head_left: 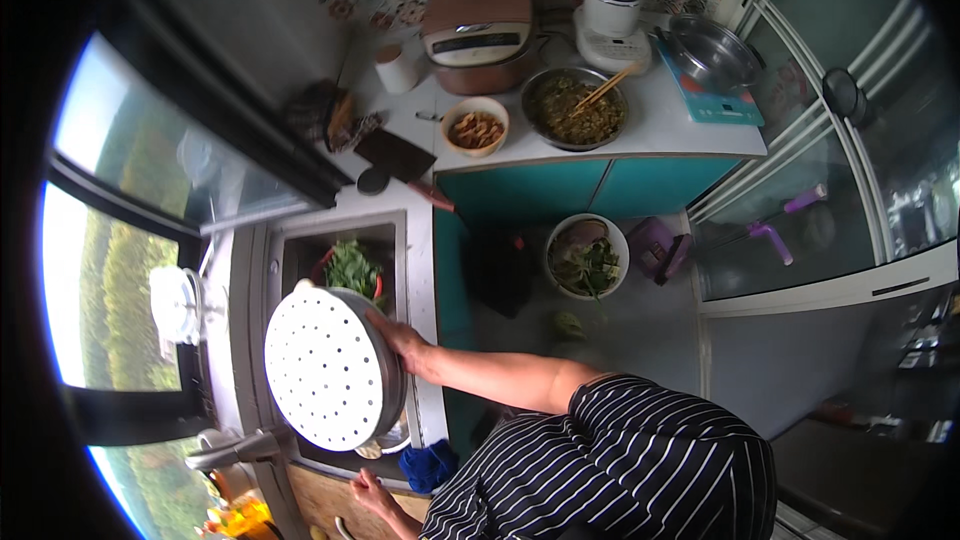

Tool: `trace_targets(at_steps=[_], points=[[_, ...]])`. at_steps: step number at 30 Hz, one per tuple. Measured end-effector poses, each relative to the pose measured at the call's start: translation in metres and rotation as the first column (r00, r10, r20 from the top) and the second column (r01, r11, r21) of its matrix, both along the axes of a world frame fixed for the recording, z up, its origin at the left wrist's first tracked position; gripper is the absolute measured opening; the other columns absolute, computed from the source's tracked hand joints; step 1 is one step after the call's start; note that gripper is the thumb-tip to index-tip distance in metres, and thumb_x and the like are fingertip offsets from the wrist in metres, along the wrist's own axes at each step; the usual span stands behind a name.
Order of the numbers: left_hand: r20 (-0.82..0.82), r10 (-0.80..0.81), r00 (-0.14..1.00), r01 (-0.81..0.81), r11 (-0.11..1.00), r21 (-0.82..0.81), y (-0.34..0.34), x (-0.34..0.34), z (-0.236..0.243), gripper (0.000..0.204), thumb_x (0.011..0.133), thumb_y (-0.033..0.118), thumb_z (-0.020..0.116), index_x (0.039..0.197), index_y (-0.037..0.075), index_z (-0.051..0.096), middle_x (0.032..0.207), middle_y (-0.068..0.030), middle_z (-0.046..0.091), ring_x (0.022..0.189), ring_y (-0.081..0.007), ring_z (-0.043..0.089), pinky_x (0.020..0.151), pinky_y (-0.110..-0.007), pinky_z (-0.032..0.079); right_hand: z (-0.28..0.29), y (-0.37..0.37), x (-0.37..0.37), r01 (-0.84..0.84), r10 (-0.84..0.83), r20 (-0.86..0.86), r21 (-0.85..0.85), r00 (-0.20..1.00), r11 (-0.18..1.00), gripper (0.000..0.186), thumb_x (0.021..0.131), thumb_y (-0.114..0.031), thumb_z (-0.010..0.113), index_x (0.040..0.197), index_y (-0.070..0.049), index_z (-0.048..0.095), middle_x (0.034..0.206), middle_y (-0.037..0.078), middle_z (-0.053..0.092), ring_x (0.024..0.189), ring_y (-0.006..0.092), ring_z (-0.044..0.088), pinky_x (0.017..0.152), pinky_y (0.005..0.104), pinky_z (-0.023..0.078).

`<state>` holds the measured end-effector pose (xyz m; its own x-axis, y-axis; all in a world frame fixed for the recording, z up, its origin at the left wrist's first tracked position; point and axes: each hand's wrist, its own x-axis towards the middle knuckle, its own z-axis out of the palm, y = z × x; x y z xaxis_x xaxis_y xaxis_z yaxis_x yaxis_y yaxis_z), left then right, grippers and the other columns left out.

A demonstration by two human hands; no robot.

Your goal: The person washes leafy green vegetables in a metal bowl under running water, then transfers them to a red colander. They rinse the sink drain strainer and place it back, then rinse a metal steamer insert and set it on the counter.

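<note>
My right hand (404, 342) grips the rim of a round steamer basket (325, 365) whose pale bottom is dotted with holes. The basket is tilted over the sink (400, 240), its holed face toward the window, and hides much of the basin. Beige handles show at its top and bottom edges. Below it, apart from the basket, my left hand (372, 492) has loosely bent, spread fingers and nothing visible in them. Leafy greens (352, 270) lie in a red-rimmed container in the sink, partly behind the basket. A dark blue cloth (429, 465) lies at the sink's near edge.
The faucet (235, 448) juts over the sink. A cleaver (400, 155) rests at the counter corner, near a bowl of food (475, 128), a metal basin with chopsticks (575, 108) and a rice cooker (480, 30). On the floor stands a white bucket of greens (587, 256).
</note>
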<state>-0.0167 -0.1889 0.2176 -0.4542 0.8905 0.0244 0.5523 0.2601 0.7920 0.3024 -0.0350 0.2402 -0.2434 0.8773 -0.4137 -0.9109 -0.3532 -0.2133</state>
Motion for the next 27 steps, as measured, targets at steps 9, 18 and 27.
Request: trace_targets(at_steps=[9, 18, 27], points=[[-0.384, -0.167, 0.908, 0.183, 0.983, 0.004, 0.018, 0.074, 0.036, 0.031, 0.08, 0.019, 0.06, 0.063, 0.002, 0.04, 0.053, -0.0025, 0.04, 0.054, -0.0128, 0.037, 0.05, -0.031, 0.034, 0.069, -0.058, 0.196, -0.03, -0.008, 0.259, 0.141, 0.966, 0.99, 0.061, 0.074, -0.048, 0.066, 0.117, -0.006, 0.055, 0.108, 0.009, 0.061, 0.095, 0.0218, 0.059, 0.081, 0.0355, 0.048], [-0.661, -0.31, 0.684, 0.415, 0.91, 0.003, 0.079, 0.121, 0.026, 0.031, 0.078, 0.017, 0.063, 0.064, 0.001, 0.041, 0.052, -0.0071, 0.042, 0.047, -0.0189, 0.039, 0.046, -0.035, 0.034, 0.225, -0.252, 0.515, -0.02, -0.378, 0.879, 0.401, 0.29, 0.916, 0.042, 0.076, -0.023, 0.068, 0.109, -0.001, 0.053, 0.102, 0.004, 0.059, 0.089, 0.0118, 0.055, 0.078, 0.0275, 0.046], [-0.591, -0.324, 0.739, 0.362, 0.93, -0.057, 0.115, 0.174, 0.034, 0.033, 0.082, 0.022, 0.06, 0.064, 0.002, 0.04, 0.052, -0.0074, 0.038, 0.048, -0.0182, 0.034, 0.047, -0.036, 0.034, 0.224, -0.244, 0.711, 0.261, 0.131, 0.563, 0.156, -0.816, 0.952, 0.045, 0.073, -0.035, 0.066, 0.108, -0.008, 0.055, 0.089, 0.017, 0.062, 0.087, 0.0323, 0.059, 0.074, 0.039, 0.045]])
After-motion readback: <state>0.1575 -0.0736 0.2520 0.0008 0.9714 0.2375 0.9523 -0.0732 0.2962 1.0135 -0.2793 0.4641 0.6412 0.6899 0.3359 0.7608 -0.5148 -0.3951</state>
